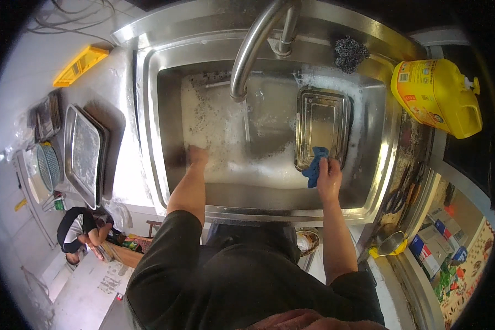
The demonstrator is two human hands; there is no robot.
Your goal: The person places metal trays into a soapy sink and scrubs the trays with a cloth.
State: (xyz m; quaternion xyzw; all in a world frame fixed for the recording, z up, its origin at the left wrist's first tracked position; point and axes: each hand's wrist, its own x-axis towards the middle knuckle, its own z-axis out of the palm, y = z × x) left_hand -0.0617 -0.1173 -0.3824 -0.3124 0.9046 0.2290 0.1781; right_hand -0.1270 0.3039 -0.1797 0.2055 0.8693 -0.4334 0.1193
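Note:
A wide stainless-steel sink [177,194] of cloudy, sudsy water lies before me. My left hand [198,154] dips into the water on the left side; its fingers are hidden under the murk. On the right, my right hand [330,177] pinches a blue cloth [313,169] at the near end of a rectangular metal tray [323,123]. This tray lies in the sink with foam along its far and right sides. Long, straight-edged shapes show dimly through the water in the middle, too blurred to name.
A curved steel faucet [251,53] reaches over the sink. A dark scouring pad [351,53] sits on the back right rim, near a yellow jug [435,95]. Metal trays [84,152] are stacked on the left counter. Another person [80,231] bends over at the lower left.

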